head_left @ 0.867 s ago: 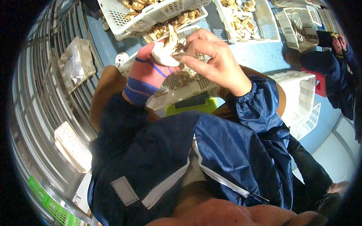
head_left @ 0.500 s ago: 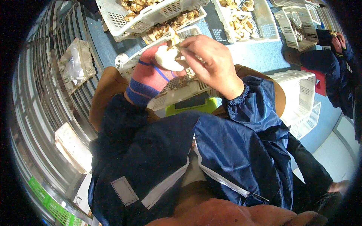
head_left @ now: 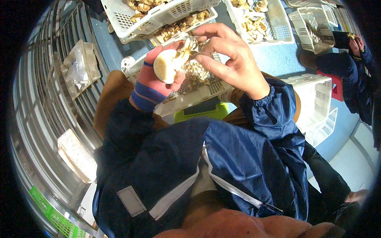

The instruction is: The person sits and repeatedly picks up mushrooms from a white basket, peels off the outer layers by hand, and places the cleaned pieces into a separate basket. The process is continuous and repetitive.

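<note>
My left hand, in a pink knitted glove with blue bands, is closed around a mushroom. The mushroom's pale, rounded cap is turned up, and its yellowish stem points up and to the right. My right hand is bare; its fingers are spread and curved just right of the stem, with nothing visible between them. Under both hands stands a white perforated crate that holds small pale mushroom scraps. My left hand hides part of this crate.
Ahead, a white crate holds brownish mushrooms, and another crate holds pale ones. Metal racking runs along the left with a crate on it. Stacked crates stand at my right. Another person sits far right.
My right hand has drawn back slightly right and its fingers have parted from the mushroom. In my left hand the mushroom has turned, showing its rounded face.
</note>
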Demonstrator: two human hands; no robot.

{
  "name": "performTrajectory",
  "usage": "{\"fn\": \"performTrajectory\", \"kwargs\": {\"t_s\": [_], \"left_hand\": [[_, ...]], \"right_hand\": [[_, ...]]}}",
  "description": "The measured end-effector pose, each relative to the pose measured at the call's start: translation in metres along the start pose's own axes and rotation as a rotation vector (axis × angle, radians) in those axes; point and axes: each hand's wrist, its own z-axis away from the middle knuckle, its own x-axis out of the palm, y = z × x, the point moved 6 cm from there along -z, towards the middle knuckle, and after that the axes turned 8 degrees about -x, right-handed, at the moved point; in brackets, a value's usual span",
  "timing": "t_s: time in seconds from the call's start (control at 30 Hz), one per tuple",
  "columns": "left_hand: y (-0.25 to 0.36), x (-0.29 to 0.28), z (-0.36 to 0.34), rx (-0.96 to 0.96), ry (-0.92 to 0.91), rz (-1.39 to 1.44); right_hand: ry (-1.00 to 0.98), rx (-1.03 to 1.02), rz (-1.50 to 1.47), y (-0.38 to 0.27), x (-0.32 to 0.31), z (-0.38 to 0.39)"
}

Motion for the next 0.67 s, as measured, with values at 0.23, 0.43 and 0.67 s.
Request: {"fn": "performTrajectory", "kwargs": {"t_s": [0.23,0.43,0.67], "left_hand": [[0.004,-0.016,0.000,0.008,-0.221,-0.311],[0.002,-0.038,-0.009,0.271,0.074,-0.679],[0.004,-0.011,0.000,-0.119,-0.329,-0.269]], "right_hand": [[-0.034,-0.057,0.077,-0.001,0.001,0.001],[0.038,0.059,0.197,0.004,0.000,0.004],[0.071,0.102,-0.179,0.012,-0.006,0.005]]}}
